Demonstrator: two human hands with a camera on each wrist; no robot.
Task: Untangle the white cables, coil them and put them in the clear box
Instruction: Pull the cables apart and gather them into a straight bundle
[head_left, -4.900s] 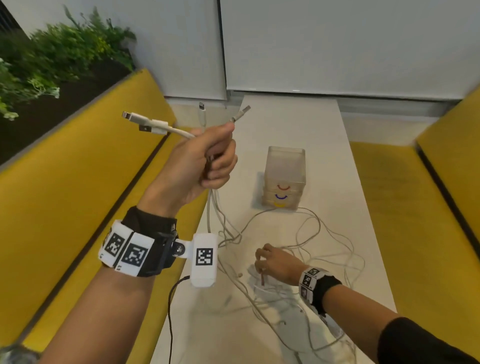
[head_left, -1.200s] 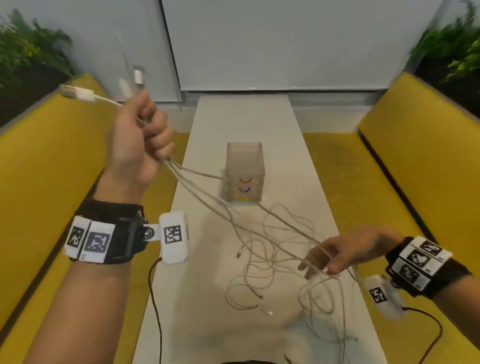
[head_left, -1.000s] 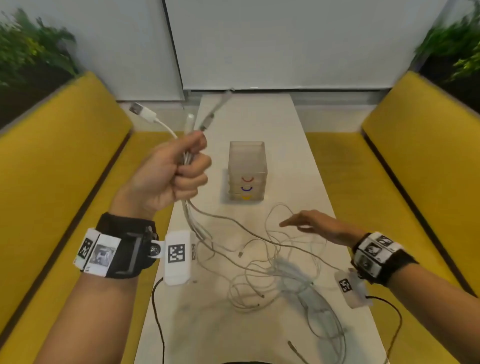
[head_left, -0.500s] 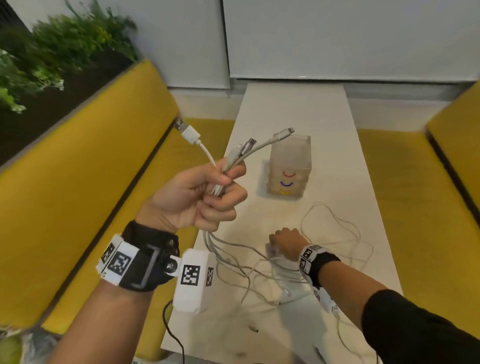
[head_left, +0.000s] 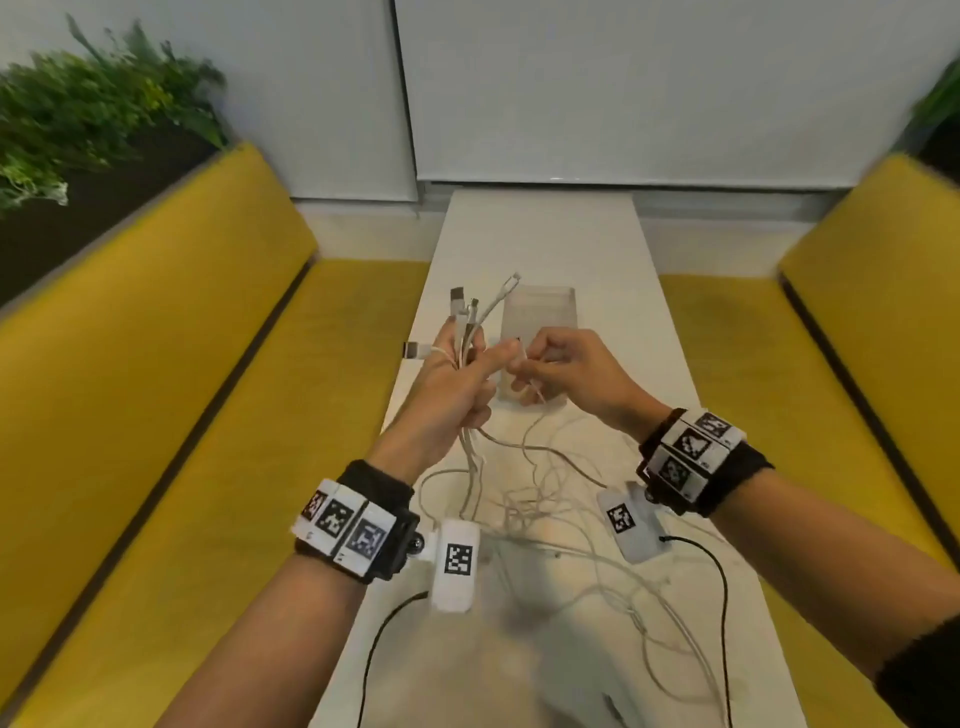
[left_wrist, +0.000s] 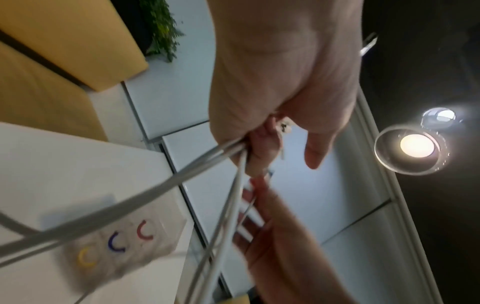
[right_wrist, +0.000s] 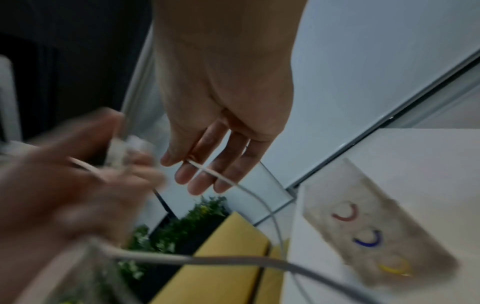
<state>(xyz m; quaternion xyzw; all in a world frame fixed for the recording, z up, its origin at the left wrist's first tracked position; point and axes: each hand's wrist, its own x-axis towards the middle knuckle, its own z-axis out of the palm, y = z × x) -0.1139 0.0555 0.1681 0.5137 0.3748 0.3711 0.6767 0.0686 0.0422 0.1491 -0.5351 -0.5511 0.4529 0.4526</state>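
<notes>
R hand (head_left: 563, 371) has come up off the table since 0.5 s ago and now meets the L hand (head_left: 457, 384) in front of the clear box (head_left: 540, 312). It pinches 1 thin cable end (right_wrist: 213, 172) between thumb and fingertips, other fingers loosely extended per R wrist view. L hand is fisted round a bundle of white cables (head_left: 470, 332), approx. 5 connector ends fanning up and out above the knuckles, same grip as before.

Judgement: R hand is bringing 1 more end to the gathered bundle, so end-collecting continues; no coiling begun, nothing in the box.

Pose: both forearms raised, wrists level, hands nearly touching above the table (head_left: 649, 322). L palm faces R; R hand approaches from the side.

Outward: the cables' slack (head_left: 545, 499) hangs from the L fist to a loose tangle on the table near the person. Box stands upright further along the table, apart from the tangle, 3 coloured arcs on its near wall. Yellow benches (head_left: 182, 415) flank the table.
</notes>
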